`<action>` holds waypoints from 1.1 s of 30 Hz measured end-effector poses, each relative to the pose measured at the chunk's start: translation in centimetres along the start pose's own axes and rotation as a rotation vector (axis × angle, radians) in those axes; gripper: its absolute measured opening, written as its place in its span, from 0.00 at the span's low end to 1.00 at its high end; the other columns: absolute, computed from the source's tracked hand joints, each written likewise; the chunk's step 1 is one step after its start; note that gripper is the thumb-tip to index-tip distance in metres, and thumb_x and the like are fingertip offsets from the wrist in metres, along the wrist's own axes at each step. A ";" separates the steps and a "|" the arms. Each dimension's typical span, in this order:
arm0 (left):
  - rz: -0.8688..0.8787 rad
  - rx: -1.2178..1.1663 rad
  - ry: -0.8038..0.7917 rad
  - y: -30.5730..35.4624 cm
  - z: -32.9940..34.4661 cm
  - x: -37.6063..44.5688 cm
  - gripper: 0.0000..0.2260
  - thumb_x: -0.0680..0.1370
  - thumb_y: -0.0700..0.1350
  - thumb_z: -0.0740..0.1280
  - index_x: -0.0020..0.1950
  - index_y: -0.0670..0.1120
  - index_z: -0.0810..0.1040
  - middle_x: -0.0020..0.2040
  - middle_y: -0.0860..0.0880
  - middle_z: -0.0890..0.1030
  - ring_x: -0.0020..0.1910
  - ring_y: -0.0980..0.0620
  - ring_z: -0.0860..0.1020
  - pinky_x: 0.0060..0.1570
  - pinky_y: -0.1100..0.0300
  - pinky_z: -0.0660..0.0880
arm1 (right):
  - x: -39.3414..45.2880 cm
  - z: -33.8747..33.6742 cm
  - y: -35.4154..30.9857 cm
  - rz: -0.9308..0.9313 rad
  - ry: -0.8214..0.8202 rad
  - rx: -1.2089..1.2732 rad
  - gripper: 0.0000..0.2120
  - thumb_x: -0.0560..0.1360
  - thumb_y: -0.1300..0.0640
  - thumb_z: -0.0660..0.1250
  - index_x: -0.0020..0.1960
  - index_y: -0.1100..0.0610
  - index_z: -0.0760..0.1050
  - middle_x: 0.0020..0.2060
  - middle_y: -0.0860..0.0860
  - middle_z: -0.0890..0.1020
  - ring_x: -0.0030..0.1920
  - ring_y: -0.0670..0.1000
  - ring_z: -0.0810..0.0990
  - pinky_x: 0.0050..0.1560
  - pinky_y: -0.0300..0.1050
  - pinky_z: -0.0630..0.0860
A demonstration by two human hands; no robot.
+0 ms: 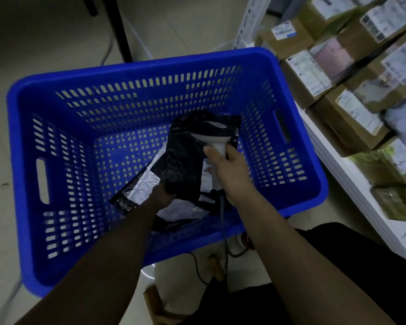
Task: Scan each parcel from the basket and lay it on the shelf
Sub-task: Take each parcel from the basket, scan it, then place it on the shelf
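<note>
1. Two bare forearms reach forward and down into a blue plastic basket (136, 73) standing on a pale floor.
2. The left hand (163, 198) grips the near edge of a black parcel (185, 146), its fingers curled under the bag and mostly hidden.
3. The right hand (229, 170) is wrapped around the handle of a white scanner (217, 139), whose head hangs over the parcel.
4. A silver parcel (143, 186) lies on the basket floor, partly beneath the black one.
5. To the right, a white shelf (326, 141) carries labelled cardboard boxes (352, 118).
</note>
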State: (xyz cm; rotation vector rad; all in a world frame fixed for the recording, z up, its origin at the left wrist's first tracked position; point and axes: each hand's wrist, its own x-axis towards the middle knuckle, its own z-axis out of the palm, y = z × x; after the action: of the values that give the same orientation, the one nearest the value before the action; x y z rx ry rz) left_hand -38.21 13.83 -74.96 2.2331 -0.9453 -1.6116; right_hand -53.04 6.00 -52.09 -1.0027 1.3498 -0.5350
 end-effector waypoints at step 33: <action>0.942 -0.355 0.210 24.5 -1.7 -15.4 0.14 0.77 0.33 0.65 0.40 0.48 0.65 0.59 0.53 0.77 0.59 0.65 0.74 0.58 0.67 0.70 | -5.8 -14.8 -5.6 -0.198 0.294 0.371 0.09 0.80 0.51 0.63 0.59 0.50 0.74 0.48 0.52 0.82 0.46 0.52 0.82 0.56 0.50 0.79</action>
State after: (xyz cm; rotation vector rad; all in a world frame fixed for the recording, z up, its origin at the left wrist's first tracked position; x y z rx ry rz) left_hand -48.46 4.28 -49.60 1.3341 -1.2506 -0.9758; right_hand -67.01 3.71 -43.02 -0.7732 1.3467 -1.0743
